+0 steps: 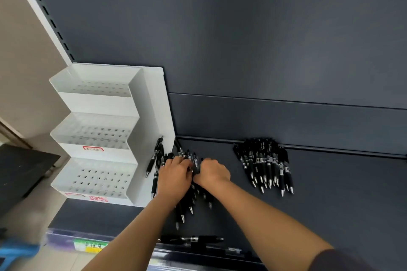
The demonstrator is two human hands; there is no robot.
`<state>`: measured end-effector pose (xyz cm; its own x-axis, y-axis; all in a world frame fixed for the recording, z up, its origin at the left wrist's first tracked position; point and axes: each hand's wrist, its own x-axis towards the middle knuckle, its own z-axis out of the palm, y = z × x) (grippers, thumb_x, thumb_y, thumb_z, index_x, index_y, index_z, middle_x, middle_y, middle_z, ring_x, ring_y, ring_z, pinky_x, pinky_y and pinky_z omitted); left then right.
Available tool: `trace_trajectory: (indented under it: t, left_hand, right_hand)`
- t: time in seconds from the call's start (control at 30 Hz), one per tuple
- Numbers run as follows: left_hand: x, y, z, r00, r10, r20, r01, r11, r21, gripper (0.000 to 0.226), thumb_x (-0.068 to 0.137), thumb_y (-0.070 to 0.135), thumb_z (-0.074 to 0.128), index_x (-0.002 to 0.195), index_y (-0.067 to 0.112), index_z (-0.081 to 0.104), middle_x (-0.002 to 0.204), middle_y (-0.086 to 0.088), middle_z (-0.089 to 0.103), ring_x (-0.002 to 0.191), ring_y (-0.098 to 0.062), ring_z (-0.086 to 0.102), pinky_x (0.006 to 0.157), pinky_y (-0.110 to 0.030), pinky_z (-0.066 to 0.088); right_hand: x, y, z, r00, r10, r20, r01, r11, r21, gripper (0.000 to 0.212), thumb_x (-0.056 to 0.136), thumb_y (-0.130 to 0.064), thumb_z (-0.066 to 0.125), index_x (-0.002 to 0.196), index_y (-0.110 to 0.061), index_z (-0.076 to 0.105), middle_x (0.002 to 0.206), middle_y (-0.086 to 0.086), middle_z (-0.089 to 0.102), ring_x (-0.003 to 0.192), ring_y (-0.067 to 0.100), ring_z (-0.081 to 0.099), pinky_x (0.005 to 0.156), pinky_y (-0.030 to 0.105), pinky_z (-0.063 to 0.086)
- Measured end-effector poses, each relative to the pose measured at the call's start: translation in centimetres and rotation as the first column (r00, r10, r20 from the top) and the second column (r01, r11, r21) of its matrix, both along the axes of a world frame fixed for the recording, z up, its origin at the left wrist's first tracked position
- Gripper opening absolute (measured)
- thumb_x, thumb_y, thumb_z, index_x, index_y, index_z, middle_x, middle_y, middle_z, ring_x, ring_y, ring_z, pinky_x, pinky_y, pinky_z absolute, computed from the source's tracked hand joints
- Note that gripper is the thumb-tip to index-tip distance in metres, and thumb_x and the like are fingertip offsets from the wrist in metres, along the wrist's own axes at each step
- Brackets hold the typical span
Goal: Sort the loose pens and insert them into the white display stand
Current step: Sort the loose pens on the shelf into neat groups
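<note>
- Head view: a person's left hand (174, 174) and right hand (212, 170) meet over a heap of black pens (191, 207) on a dark shelf (330, 193), just right of the white stand (97, 134).
- The grip: the fingers of both hands are curled round a bunch from the heap, knuckles up and one hand on each side. The fingertips are hidden, so how many pens each hand has cannot be told.
- Holding the bunch from both sides looks like a way to square the barrels so they all point one way. The metal tips below the wrists already face the person.
- The stand sits at the shelf's left end, against the back panel. It has three stepped tiers of holes, and every hole in sight is empty. The heap lies close beside it, which would keep each reach to a hole short.
- A few leaning pens (154, 160) rest against the stand's side wall, touching it.
- A far pile (266, 165) lies well apart to the right, fanned with its tips toward the shelf's front, and seems to be a lot set aside.
- One stray pen (191, 238) lies crosswise near the front edge, apart from both piles.
- By the look of it, sorting is the step in hand and no pen has yet gone into the stand.
</note>
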<state>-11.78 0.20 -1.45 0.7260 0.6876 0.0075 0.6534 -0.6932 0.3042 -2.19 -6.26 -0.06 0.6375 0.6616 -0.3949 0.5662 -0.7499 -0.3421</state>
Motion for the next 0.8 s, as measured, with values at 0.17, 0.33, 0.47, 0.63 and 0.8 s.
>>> trace_trajectory:
  t: [0.17, 0.33, 0.47, 0.63, 0.8]
  left_hand:
    - [0.3, 0.8, -0.5, 0.999, -0.018, -0.045, 0.018, 1.000, -0.002, 0.034, 0.093, 0.028, 0.043, 0.125, 0.028, 0.051, 0.122, 0.002, 0.051, 0.112, -0.022, 0.045, 0.091, -0.033, 0.039]
    - [1.1, 1.5, -0.6, 0.996, -0.033, -0.078, 0.036, 0.999, 0.034, 0.035, 0.094, 0.033, 0.042, 0.128, 0.031, 0.048, 0.123, 0.000, 0.050, 0.114, -0.022, 0.045, 0.091, -0.034, 0.038]
    - [1.7, 1.8, -0.6, 0.993, -0.034, -0.115, 0.041, 0.998, 0.057, 0.031, 0.094, 0.027, 0.041, 0.123, 0.028, 0.052, 0.120, -0.003, 0.053, 0.112, -0.024, 0.048, 0.089, -0.035, 0.040]
    - [2.1, 2.6, -0.1, 0.988, -0.093, -0.125, 0.097, 0.995, 0.023, 0.038, 0.086, 0.004, 0.041, 0.114, 0.023, 0.058, 0.111, -0.004, 0.057, 0.105, -0.024, 0.051, 0.084, -0.032, 0.040]
    - [1.8, 2.6, -0.1, 0.987, -0.098, -0.127, 0.098, 0.995, -0.011, 0.032, 0.086, 0.005, 0.042, 0.109, 0.022, 0.056, 0.109, -0.005, 0.056, 0.103, -0.025, 0.051, 0.079, -0.030, 0.036]
  right_hand:
    - [0.2, 1.0, 0.5, 0.999, 0.040, 0.034, -0.037, 0.994, -0.098, 0.013, 0.080, -0.027, 0.060, 0.086, -0.019, 0.052, 0.100, 0.002, 0.065, 0.096, 0.023, 0.063, 0.065, 0.027, 0.043]
    - [0.6, 0.6, 0.3, 0.995, 0.073, 0.074, -0.064, 0.991, -0.116, 0.010, 0.081, -0.026, 0.058, 0.079, -0.018, 0.053, 0.083, -0.001, 0.059, 0.085, 0.022, 0.063, 0.062, 0.027, 0.043]
    - [1.0, 0.4, 0.4, 0.995, 0.090, 0.053, -0.082, 0.987, -0.141, 0.016, 0.081, -0.025, 0.060, 0.075, -0.015, 0.050, 0.082, 0.001, 0.056, 0.084, 0.024, 0.061, 0.063, 0.028, 0.043]
    - [1.4, 0.0, 0.2, 0.998, 0.063, 0.028, -0.059, 0.992, -0.107, 0.014, 0.081, -0.028, 0.061, 0.083, -0.017, 0.054, 0.084, 0.001, 0.056, 0.090, 0.025, 0.063, 0.063, 0.027, 0.042]
    - [2.6, -0.8, 0.2, 1.000, 0.002, 0.000, -0.002, 0.999, -0.037, 0.022, 0.085, -0.022, 0.057, 0.103, -0.011, 0.054, 0.109, 0.008, 0.060, 0.099, 0.030, 0.060, 0.066, 0.029, 0.042]
